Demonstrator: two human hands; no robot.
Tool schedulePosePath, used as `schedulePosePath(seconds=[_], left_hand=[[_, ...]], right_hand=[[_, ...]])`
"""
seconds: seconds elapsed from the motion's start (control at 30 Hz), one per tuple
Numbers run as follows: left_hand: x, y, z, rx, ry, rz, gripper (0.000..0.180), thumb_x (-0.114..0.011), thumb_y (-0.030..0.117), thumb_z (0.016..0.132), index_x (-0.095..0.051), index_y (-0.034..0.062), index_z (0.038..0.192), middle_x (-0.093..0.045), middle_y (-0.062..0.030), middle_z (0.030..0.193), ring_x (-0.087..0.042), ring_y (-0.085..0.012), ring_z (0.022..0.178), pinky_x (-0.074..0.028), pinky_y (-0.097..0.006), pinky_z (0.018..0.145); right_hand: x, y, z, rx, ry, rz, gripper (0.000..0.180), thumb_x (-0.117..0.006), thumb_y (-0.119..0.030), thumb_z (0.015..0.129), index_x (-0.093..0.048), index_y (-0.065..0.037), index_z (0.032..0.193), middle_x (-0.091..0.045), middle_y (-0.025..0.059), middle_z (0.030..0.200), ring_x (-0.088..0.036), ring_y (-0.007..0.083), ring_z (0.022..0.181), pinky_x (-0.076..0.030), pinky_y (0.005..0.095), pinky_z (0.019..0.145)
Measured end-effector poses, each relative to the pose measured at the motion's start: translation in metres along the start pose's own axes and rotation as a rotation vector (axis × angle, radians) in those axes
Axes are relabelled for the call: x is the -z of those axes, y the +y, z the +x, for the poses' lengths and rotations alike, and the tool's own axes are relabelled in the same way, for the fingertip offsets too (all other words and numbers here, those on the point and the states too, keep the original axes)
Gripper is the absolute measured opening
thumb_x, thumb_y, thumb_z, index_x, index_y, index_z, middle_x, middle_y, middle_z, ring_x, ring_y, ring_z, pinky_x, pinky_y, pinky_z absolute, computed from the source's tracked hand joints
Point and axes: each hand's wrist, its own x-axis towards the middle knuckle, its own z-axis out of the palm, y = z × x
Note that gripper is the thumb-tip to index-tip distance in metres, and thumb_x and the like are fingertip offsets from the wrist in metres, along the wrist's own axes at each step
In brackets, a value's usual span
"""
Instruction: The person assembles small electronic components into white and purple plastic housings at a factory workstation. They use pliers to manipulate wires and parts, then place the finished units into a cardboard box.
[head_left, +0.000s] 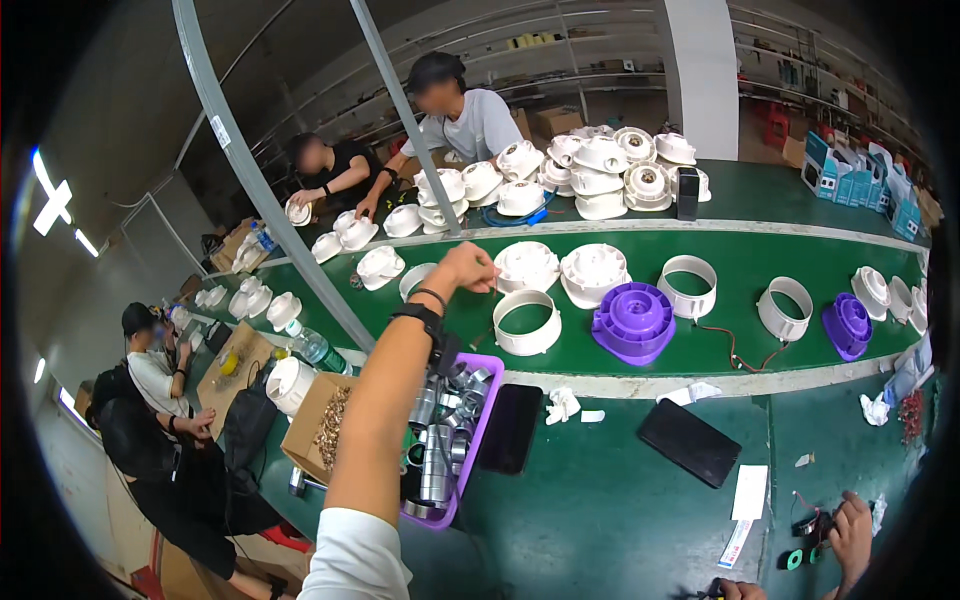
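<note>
White round housing [527,267] sits close to the middle of the frame, on a long green belt [770,255]. The left hand [468,266] is just to the left of it, with its arm coming up from the bottom of the frame. Its fingers are bent and close together, but I cannot tell if they hold something small, or if they touch the housing. The right hand is out of sight. Another white housing [594,275] sits just to the right. In front is a white ring [530,343], and next to that is a purple base [633,325]. More rings and one more purple base [847,328] are on the right side of the frame. A thin red wire [733,350] lies on the belt there. Under the left arm, at lower middle, a purple bin [486,412] is full of shiny metal cups [437,465]. Beside it are a brown box [303,428] with tiny parts inside and a black phone [511,430]. A flat black tablet [689,442] lies farther right. At lower right, a co-worker's hand [852,532] is by some small dark parts. Up top, a person in a white shirt [482,125] stands behind many white housings [600,160].
</note>
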Motion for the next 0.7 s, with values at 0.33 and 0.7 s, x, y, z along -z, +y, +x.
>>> schedulePosePath(seconds=[0.33, 0.7], left_hand=[[0.053, -0.070, 0.014, 0.156, 0.383, 0.683, 0.032, -0.060, 0.015, 0.089, -0.065, 0.0097, 0.120, -0.070, -0.0161, 0.112, -0.066, -0.0334, 0.103, -0.053, -0.040, 0.092], [0.080, -0.088, 0.061, 0.058, 0.182, 0.941, 0.052, -0.056, -0.008, 0.080, -0.064, 0.0136, 0.127, -0.064, -0.0164, 0.127, -0.059, -0.0337, 0.120, -0.047, -0.040, 0.104]], right_hand=[[-0.001, -0.004, 0.005, 0.032, 0.009, -0.024, 0.052, -0.064, -0.011, 0.077, -0.055, -0.004, 0.127, -0.053, 0.0218, 0.118, -0.049, 0.0407, 0.110, -0.034, 0.0514, 0.098], [-0.010, 0.021, -0.006, 0.113, -0.036, -0.104, 0.044, -0.058, -0.021, 0.084, -0.056, -0.002, 0.125, -0.055, 0.0217, 0.119, -0.056, 0.0383, 0.101, -0.047, 0.0478, 0.078]])
